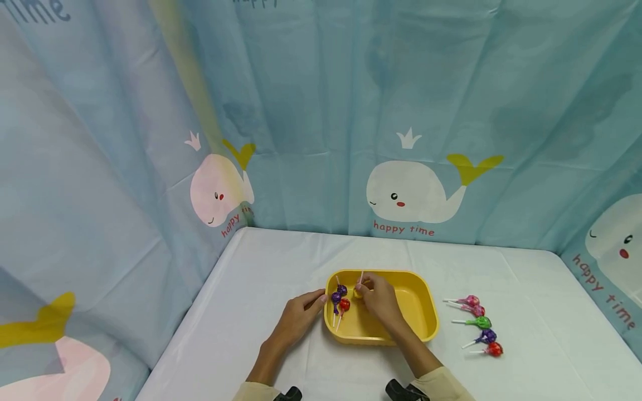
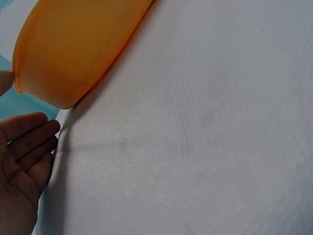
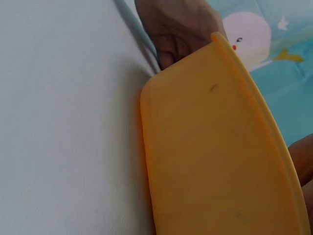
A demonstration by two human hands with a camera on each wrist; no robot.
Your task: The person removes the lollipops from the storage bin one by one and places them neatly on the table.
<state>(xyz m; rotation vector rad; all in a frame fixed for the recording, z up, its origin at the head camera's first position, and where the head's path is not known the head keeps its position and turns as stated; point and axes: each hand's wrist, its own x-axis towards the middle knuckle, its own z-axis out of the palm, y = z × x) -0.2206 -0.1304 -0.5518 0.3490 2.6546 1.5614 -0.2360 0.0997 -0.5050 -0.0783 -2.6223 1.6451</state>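
A yellow tray (image 1: 351, 338) lies on the white table. My left hand (image 1: 297, 316) rests against its left end in the head view. In the left wrist view the thumb touches the rim while the left fingers (image 2: 34, 134) extend fairly straight beside the wall. Over the inside of the tray, my right hand (image 1: 382, 298) pinches a yellow lollipop (image 1: 357, 293) with its stick pointing up. Two purple lollipops (image 1: 336, 298) and a red lollipop (image 1: 344, 304) lie at the tray's left end. The right wrist view shows mostly the tray's outer wall (image 3: 210, 147).
Right of the tray several lollipops lie in a column on the table: pink ones (image 1: 471, 301) at the back, then a green one (image 1: 482, 322), a purple one (image 1: 487, 336) and a red one (image 1: 494, 349). A whale-printed curtain (image 1: 311, 139) hangs behind the table.
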